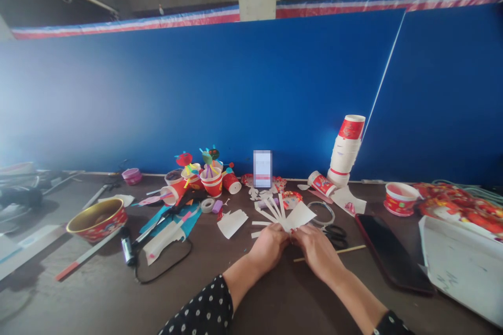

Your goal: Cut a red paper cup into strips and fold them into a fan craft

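My left hand (269, 245) and my right hand (312, 246) meet at the middle of the table, fingers closed on a cut paper cup (300, 215). Its white wall is slit into strips that fan out to the left, while a wider uncut piece spreads to the right. The cup's base is hidden behind my fingers. Just right of my right hand lie black-handled scissors (335, 235). A thin wooden stick (351, 249) rests on the table, partly behind my right wrist.
A phone (262, 168) stands upright at the back; a dark phone (393, 251) lies at right. Stacked paper cups (346, 152) lean against the blue partition. Red cups with paper figures (212, 183), a glue gun (128, 248), a gold-lined bowl (98, 220) and tape (207, 205) occupy the left.
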Demonstrator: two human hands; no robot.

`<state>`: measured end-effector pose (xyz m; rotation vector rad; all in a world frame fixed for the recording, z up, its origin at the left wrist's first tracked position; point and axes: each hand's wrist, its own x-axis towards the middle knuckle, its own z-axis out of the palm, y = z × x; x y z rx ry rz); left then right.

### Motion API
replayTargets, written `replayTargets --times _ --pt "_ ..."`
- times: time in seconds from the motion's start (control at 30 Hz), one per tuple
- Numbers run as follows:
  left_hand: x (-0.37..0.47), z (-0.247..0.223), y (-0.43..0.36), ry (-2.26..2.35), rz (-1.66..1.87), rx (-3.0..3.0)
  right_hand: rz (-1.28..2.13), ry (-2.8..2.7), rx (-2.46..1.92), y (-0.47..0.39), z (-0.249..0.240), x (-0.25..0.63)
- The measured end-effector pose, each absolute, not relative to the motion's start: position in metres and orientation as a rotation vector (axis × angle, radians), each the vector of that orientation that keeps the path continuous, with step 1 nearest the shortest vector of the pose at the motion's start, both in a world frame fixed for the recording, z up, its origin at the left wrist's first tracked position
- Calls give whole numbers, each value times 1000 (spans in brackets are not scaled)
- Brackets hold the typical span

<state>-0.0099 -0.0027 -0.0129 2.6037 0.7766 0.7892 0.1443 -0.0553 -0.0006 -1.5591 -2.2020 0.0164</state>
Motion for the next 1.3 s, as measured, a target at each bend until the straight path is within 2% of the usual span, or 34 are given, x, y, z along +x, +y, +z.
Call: replayTargets --times 0.77,1.3 --pt "-9 -13 -4 834 792 2599 -201 -2211 -1661 -55 -5 143" --pt "-6 -14 -7 1003 701 2630 41 -2045 -1600 -50 -9 146"
